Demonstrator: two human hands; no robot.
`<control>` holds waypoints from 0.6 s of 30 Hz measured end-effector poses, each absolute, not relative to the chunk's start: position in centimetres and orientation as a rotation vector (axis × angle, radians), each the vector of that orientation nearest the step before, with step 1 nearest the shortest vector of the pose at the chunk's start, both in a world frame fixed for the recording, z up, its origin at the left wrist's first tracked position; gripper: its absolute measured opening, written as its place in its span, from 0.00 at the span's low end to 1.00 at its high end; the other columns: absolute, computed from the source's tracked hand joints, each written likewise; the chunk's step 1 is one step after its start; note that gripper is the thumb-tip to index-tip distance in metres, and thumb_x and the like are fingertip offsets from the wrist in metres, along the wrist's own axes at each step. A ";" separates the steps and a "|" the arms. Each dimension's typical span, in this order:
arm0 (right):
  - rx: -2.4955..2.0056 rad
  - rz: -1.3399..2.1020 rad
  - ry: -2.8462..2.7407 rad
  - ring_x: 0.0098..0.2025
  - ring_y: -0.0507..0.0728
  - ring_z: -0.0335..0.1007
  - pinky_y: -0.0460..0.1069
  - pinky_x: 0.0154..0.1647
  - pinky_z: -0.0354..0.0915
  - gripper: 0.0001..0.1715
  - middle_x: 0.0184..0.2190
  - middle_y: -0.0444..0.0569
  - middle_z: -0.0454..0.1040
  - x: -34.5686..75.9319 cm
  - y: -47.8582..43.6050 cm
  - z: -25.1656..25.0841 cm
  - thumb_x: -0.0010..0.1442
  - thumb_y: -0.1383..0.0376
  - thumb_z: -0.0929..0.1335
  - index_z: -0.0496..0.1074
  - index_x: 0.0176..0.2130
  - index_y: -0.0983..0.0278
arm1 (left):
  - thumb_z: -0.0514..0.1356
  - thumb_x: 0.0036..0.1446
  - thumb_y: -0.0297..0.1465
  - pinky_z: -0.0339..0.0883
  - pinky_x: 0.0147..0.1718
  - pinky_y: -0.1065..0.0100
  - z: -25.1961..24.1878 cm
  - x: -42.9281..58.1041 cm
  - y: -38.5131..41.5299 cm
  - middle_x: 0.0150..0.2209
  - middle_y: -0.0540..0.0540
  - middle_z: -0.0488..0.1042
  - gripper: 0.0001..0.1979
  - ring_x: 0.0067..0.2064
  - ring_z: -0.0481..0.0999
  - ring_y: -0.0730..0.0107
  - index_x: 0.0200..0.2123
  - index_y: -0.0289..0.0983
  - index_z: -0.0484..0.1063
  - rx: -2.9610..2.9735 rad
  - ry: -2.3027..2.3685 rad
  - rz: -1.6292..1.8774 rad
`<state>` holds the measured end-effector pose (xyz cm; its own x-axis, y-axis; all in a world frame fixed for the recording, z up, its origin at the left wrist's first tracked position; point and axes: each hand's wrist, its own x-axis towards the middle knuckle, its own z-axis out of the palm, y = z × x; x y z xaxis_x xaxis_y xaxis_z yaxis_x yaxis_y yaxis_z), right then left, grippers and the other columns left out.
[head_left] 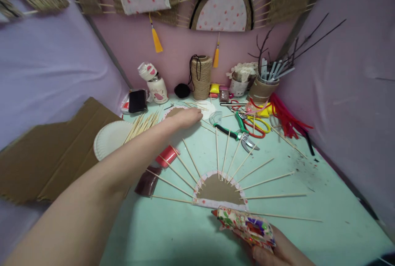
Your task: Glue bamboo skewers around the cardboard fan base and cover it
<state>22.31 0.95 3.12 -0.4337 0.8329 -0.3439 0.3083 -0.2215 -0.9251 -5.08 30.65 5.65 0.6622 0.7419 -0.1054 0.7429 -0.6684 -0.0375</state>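
Observation:
My left hand (187,118) reaches far across the mint table (324,225) and rests fingers-down on a brown cardboard half-disc (173,112) near loose skewers; whether it grips is unclear. My right hand (277,249), at the bottom edge, is closed on a floral-patterned glue gun (247,225) whose red tip points left. Just above the gun lies a cardboard half-circle (219,190) with a pink edging. Several bamboo skewers (271,175) fan out from it like rays.
A white paper plate (109,138) holding skewers sits at left beside folded cardboard (55,151). Green-handled pruners (237,134), red scissors, a twine spool (201,77), cups, red pipe cleaners (288,120) and a red-capped bottle (163,160) crowd the back. Woven fans hang on the wall.

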 end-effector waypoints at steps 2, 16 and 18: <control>-1.366 1.692 -1.631 0.59 0.68 0.69 0.58 0.61 0.63 0.37 0.57 0.55 0.74 22.3 1.0 3.2 0.59 0.42 0.66 0.73 0.58 0.61 | 0.50 0.61 0.25 0.62 0.37 0.66 6.9 -6.1 30.1 0.43 0.39 0.74 0.11 0.42 0.73 0.61 0.38 0.35 0.73 2.864 1.327 -0.183; -1.813 1.464 -1.498 0.46 0.67 0.74 0.57 0.53 0.70 0.35 0.32 0.52 0.80 21.8 0.3 6.3 0.52 0.33 0.65 0.79 0.32 0.59 | 0.54 0.62 0.28 0.66 0.42 0.65 13.2 -7.6 20.0 0.36 0.47 0.73 0.05 0.40 0.73 0.65 0.35 0.37 0.69 2.521 1.696 0.900; -1.876 1.394 -1.604 0.35 0.62 0.73 0.53 0.40 0.72 0.36 0.23 0.49 0.74 21.8 1.0 7.2 0.55 0.34 0.63 0.74 0.22 0.60 | 0.53 0.61 0.25 0.67 0.43 0.65 13.8 -6.7 18.6 0.37 0.47 0.73 0.05 0.41 0.73 0.66 0.36 0.38 0.68 2.431 1.721 1.005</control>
